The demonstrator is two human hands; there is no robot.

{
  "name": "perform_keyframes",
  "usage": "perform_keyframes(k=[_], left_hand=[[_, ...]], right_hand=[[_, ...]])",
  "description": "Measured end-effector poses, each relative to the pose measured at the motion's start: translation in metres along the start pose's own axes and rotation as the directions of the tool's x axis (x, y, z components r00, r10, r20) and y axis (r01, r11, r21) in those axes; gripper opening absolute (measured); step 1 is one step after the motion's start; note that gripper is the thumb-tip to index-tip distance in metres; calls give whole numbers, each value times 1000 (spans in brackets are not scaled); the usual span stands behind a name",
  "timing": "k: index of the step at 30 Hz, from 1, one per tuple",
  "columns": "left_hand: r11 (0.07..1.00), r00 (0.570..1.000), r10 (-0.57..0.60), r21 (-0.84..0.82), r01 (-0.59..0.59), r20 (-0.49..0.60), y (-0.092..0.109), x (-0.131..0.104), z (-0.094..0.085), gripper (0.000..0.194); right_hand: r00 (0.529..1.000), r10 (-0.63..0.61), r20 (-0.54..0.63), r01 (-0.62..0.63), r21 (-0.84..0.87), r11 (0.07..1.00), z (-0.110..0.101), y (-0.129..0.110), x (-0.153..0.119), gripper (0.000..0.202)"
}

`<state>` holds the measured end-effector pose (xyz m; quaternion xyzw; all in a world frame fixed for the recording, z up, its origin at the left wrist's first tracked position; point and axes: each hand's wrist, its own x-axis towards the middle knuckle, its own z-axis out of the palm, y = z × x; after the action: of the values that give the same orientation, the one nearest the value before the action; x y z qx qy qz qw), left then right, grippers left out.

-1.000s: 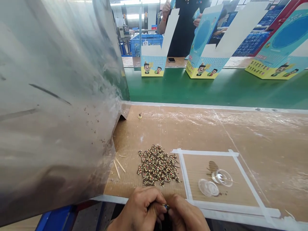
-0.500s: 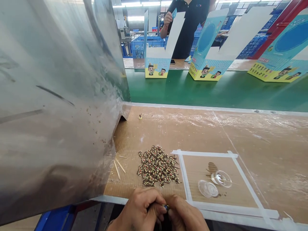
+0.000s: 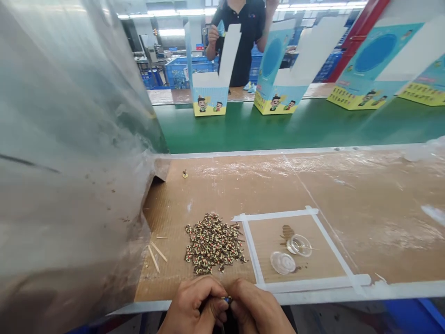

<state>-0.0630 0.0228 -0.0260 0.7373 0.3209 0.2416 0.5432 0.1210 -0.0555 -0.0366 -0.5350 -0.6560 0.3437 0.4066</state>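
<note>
My left hand (image 3: 194, 308) and my right hand (image 3: 255, 311) are pressed together at the near edge of the brown work board (image 3: 347, 195). Together they pinch a tiny blue-tipped part (image 3: 227, 300) between the fingertips. Just beyond my hands lies a heap of small brown, red and cream parts (image 3: 212, 242). To its right a square marked out in white tape (image 3: 295, 246) holds two clear round lids (image 3: 291, 254) and a dark stain.
A large clear plastic sheet (image 3: 69, 162) fills the left side. Thin wooden sticks (image 3: 155, 253) lie beside the heap, a single small part (image 3: 185, 174) farther back. Behind runs a green belt (image 3: 313, 127) with open printed cartons (image 3: 210, 90); a person in black (image 3: 239, 32) stands beyond.
The view has swung right and slightly down, so everything sits further left in frame. My hands stay joined on the tiny part. The person behind has shifted.
</note>
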Motion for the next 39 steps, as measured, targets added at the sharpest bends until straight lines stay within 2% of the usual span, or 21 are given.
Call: perform_keyframes(k=[4,9,11,15,17,20,23,27,32,36,39], left_hand=[[1000,1000,-1,12,0,23,1,1,-4,24],[999,999,-21,-27,20,-34,2,1,-3,33],[999,997,-43,-35,41,-60,3,1,-2,38],[980,983,-158,-138,145,-91,8,0,2,48],[952,966,-241,-220,214,-99,12,0,3,52],[907,939,-324,-320,273,-117,18,2,4,53],[877,927,-351,-394,277,-130,24,5,4,49],[839,915,-382,-464,284,-131,27,6,4,47],[808,915,-381,-528,261,-132,28,7,7,46],[812,910,-381,-529,245,-164,26,8,9,43],[848,917,-352,-477,229,-186,23,7,9,46]], right_hand=[[1000,-14,-23,15,35,999,0,-6,7,24],[976,-138,-170,153,82,985,8,2,12,21],[984,-117,-137,128,71,989,6,1,13,22],[997,-56,-49,58,51,997,-1,-5,14,32],[998,-47,-49,49,55,997,1,-4,13,37],[994,-19,-108,29,93,995,12,3,8,40],[991,4,-137,24,208,978,21,9,6,35],[996,31,-82,-5,300,954,15,4,9,34],[997,78,26,-82,272,959,3,-4,9,37],[996,92,-7,-89,221,971,7,4,5,30],[996,56,-71,-42,180,983,13,18,3,23]])
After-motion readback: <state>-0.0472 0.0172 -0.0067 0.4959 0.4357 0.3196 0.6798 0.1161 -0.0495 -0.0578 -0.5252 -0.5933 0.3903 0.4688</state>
